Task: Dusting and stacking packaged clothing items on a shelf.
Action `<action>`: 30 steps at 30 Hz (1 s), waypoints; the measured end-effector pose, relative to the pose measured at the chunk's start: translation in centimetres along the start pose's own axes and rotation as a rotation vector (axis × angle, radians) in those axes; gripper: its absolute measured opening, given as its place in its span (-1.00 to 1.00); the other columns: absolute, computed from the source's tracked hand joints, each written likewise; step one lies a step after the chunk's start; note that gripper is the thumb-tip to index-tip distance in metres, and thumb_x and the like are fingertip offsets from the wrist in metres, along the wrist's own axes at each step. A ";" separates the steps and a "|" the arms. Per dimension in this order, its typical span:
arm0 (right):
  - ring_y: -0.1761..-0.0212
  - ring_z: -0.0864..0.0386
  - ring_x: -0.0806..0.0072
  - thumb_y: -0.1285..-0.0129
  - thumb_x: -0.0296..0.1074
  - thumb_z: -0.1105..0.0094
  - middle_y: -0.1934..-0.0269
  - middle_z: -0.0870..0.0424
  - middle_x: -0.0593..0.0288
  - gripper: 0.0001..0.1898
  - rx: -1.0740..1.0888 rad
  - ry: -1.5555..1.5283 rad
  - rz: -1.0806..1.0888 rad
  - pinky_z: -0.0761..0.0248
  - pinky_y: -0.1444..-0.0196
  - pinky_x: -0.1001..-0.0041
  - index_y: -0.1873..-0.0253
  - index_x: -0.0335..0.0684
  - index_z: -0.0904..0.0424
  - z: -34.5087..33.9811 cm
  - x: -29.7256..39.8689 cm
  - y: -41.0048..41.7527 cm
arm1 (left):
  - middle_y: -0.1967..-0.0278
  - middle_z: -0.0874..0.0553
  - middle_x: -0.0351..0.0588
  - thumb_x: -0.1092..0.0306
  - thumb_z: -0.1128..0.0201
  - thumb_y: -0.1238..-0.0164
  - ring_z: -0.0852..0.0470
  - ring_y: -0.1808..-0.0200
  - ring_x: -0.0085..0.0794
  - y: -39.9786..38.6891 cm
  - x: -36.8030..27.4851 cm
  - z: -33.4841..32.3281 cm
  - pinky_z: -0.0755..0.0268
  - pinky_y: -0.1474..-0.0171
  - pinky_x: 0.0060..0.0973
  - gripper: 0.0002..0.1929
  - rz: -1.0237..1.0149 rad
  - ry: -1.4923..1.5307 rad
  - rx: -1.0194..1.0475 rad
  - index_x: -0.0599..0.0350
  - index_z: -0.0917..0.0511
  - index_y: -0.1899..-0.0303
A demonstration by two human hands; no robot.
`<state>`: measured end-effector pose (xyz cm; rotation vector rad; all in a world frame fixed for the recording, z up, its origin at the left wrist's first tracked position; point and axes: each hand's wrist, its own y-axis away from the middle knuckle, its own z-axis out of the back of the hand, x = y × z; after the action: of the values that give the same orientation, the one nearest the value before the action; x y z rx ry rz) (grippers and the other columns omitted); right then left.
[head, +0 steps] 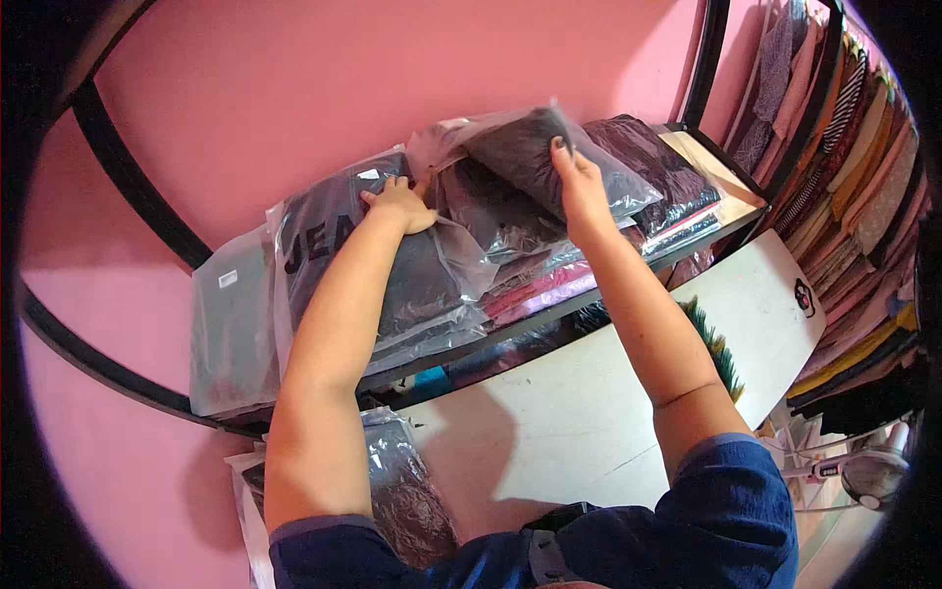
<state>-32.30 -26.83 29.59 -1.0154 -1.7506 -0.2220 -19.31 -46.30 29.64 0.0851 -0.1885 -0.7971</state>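
My right hand [581, 180] grips the edge of a frosted plastic bag with a dark folded garment [515, 151] inside, its thumb on top. That bag is tilted over another bagged dark garment [486, 202] on the shelf. Fingers spread, my left hand [401, 202] lies on a stack of frosted garment bags [419, 272]; the top one bears large dark lettering and a small white sticker. At the stack's left stands a bag with a grey-green garment [235, 324]. A dark purple bagged garment [647, 162] sits to the right of my right hand.
A black metal frame [140, 177] carries the shelf against a pink wall [368, 66]. Below are a white tabletop [559, 412], a bagged dark garment [408, 486] and green tinsel [717, 346]. Many clothes [854, 184] hang at the right, above a garment steamer or similar appliance [872, 475].
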 end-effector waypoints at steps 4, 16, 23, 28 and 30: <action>0.31 -0.42 0.69 -0.36 -0.07 -0.05 0.31 -0.58 0.37 -0.65 0.007 -0.027 0.022 -0.30 0.22 0.60 0.21 -0.30 -0.58 0.0 -0.5 -0.4 | -0.14 -0.48 0.01 0.09 0.02 -0.29 -0.38 -0.20 -0.12 -2.2 1.7 -0.3 -0.20 -0.19 0.03 -0.53 -0.087 0.034 -0.359 -0.08 -0.35 -0.22; 0.28 -0.48 0.61 -0.34 -0.14 -0.07 0.33 -0.61 0.30 -0.66 0.116 0.245 0.175 -0.32 0.15 0.58 0.13 -0.37 -0.57 1.8 -2.1 1.0 | -0.17 -0.43 0.12 0.23 -0.12 -0.35 -0.46 -0.12 -0.17 -6.4 -2.5 1.9 -0.33 -0.16 -0.32 -0.51 -0.380 1.574 -0.498 0.25 -0.23 -0.21; -0.23 -0.39 0.16 -0.10 -0.14 -0.24 -0.16 -0.50 0.24 -0.53 0.565 1.269 0.781 -0.24 -0.24 0.16 -0.15 -0.02 -0.49 1.1 -2.3 2.1 | -0.11 -0.51 0.18 0.26 -0.20 -0.21 -0.44 -0.20 -0.12 -3.1 2.9 2.0 -0.24 -0.24 -0.31 -0.55 -0.077 0.503 -0.444 0.18 -0.42 -0.12; -0.23 -0.39 0.16 -0.13 -0.12 -0.21 -0.16 -0.50 0.21 -0.53 0.598 1.241 0.796 -0.21 -0.26 0.18 -0.16 -0.03 -0.49 0.4 -1.7 2.3 | -0.26 -0.36 0.09 0.20 -0.24 -0.16 -0.25 -0.33 -0.08 11.8 5.9 -0.6 -0.06 -0.34 -0.22 -0.42 -0.381 0.403 -0.612 0.12 -0.34 -0.24; -0.25 -0.37 0.14 -0.14 -0.13 -0.20 -0.18 -0.48 0.18 -0.53 0.652 1.244 0.794 -0.19 -0.27 0.20 -0.18 -0.06 -0.47 0.7 -1.9 2.1 | -0.34 -0.23 0.05 0.16 -0.34 -0.03 -0.09 -0.41 -0.08 18.4 5.5 -2.0 0.12 -0.38 -0.05 -0.25 -0.305 0.253 -0.488 0.06 -0.25 -0.31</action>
<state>-31.09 -26.09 26.98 -0.7151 -0.1849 0.2037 -2.23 -37.41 31.10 -0.2511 0.2669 -1.1069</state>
